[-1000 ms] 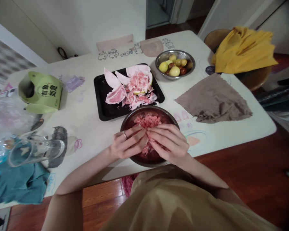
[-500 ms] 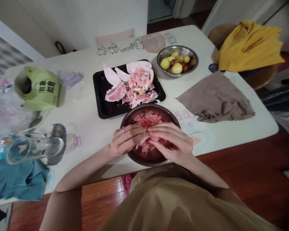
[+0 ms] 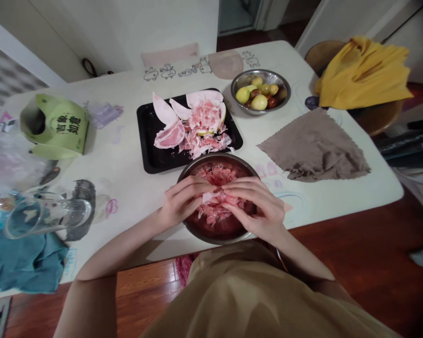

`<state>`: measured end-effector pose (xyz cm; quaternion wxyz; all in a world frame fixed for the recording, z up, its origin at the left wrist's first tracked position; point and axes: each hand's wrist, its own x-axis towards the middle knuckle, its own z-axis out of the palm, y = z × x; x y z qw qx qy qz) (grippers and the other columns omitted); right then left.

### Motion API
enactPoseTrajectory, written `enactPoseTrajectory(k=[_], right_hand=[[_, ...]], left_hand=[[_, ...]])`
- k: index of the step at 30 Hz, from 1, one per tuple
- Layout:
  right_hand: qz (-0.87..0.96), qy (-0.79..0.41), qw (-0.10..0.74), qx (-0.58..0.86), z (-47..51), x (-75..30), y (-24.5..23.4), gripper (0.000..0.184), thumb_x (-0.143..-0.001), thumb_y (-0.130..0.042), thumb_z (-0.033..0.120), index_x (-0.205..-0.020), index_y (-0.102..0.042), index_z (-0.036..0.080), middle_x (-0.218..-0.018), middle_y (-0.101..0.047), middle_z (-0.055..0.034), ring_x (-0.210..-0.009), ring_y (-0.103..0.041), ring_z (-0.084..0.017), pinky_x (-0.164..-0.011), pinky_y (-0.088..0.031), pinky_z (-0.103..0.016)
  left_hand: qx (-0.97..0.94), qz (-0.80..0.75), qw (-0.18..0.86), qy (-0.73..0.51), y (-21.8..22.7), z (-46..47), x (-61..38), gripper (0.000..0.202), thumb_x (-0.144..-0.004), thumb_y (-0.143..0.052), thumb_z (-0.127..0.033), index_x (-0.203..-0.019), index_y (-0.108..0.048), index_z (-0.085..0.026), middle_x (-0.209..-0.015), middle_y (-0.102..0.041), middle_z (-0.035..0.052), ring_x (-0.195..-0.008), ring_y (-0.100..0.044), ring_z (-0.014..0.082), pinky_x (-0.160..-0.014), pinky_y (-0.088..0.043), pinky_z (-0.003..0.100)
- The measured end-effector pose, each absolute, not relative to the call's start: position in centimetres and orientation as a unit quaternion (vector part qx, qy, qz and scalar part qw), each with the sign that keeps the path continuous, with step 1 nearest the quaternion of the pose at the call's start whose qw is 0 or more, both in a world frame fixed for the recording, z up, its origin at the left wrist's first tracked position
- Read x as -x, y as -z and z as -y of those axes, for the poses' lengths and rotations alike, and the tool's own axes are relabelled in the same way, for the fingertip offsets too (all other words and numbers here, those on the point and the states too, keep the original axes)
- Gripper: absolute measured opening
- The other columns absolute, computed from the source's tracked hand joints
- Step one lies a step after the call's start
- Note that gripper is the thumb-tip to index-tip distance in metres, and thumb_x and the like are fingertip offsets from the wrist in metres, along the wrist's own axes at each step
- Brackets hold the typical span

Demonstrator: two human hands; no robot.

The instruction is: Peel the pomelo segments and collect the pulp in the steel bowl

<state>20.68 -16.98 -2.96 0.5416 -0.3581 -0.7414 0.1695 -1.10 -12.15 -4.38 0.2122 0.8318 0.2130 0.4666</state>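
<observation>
Both hands are over a metal bowl (image 3: 216, 240) of loose pink pomelo flesh (image 3: 216, 174). My left hand (image 3: 183, 199), a ring seen on it earlier, is closed with its fingertips on a pale strip of membrane (image 3: 208, 197). Pinched between the thumb and fingers of my right hand (image 3: 262, 204) is a piece of pink pomelo (image 3: 231, 200). The two pieces meet between the hands, and whether they are still joined is unclear. Just beyond the bowl, a black tray (image 3: 153, 157) carries thick pomelo peel (image 3: 164, 109), a cut segment (image 3: 169, 136) and shredded membrane (image 3: 206, 115).
A smaller metal bowl (image 3: 235, 96) of green and reddish fruit stands at the back. To the right lies a grey-brown cloth (image 3: 313, 145); a yellow cloth (image 3: 363, 75) drapes a chair. Leftward are a green box (image 3: 68, 129), a clear glass (image 3: 38, 217) and a teal cloth (image 3: 28, 263).
My fingertips have drawn slightly apart, showing more of the pale membrane and the pink piece between them. The view has shifted a little.
</observation>
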Motion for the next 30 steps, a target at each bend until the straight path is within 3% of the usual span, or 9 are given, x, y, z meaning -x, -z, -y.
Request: enactPoseTrajectory(k=[7, 12, 24, 30], right_hand=[[0.777, -0.13, 0.5, 0.361, 17.1, -20.9, 3.9, 0.044, -0.085, -0.077, 0.012, -0.127, -0.066, 0.021, -0.116, -0.076, -0.0104, -0.109, -0.071, -0.024, -0.095, -0.06, -0.048], [0.773, -0.16, 0.485, 0.375, 17.7, -20.6, 4.2, 0.051, -0.083, -0.08, 0.014, -0.131, -0.063, 0.02, -0.119, -0.074, -0.0106, -0.108, -0.071, -0.024, -0.096, -0.06, -0.046], [0.78, -0.18, 0.466, 0.377, 17.7, -20.8, 4.3, 0.035, -0.089, -0.073, 0.012, -0.122, -0.065, 0.018, -0.118, -0.075, -0.0094, -0.11, -0.071, -0.019, -0.103, -0.059, -0.041], [0.774, -0.181, 0.472, 0.382, 17.6, -20.6, 4.5, 0.031, -0.09, -0.071, 0.013, -0.119, -0.066, 0.02, -0.113, -0.076, -0.0076, -0.105, -0.072, -0.019, -0.099, -0.06, -0.041]], left_hand=[[-0.843, -0.11, 0.246, -0.466, 4.4, 11.9, 1.3, 0.022, -0.101, -0.052, -0.013, -0.116, -0.068, -0.011, -0.108, -0.076, 0.0167, -0.105, -0.073, 0.0235, -0.086, -0.065, 0.04], [-0.858, -0.102, 0.188, -0.467, 3.9, 11.9, 1.1, 0.017, -0.098, -0.06, -0.015, -0.111, -0.07, -0.014, -0.102, -0.078, 0.0122, -0.105, -0.075, 0.0233, -0.085, -0.067, 0.037], [-0.875, -0.113, 0.161, -0.443, 3.8, 11.9, 1.0, 0.019, -0.103, -0.05, -0.017, -0.105, -0.068, -0.014, -0.097, -0.078, 0.0105, -0.102, -0.073, 0.0221, -0.077, -0.064, 0.033], [-0.858, -0.135, 0.198, -0.455, 4.3, 12.1, 1.0, 0.019, -0.098, -0.05, -0.008, -0.102, -0.067, -0.016, -0.097, -0.078, 0.0101, -0.101, -0.074, 0.0199, -0.08, -0.063, 0.033]])
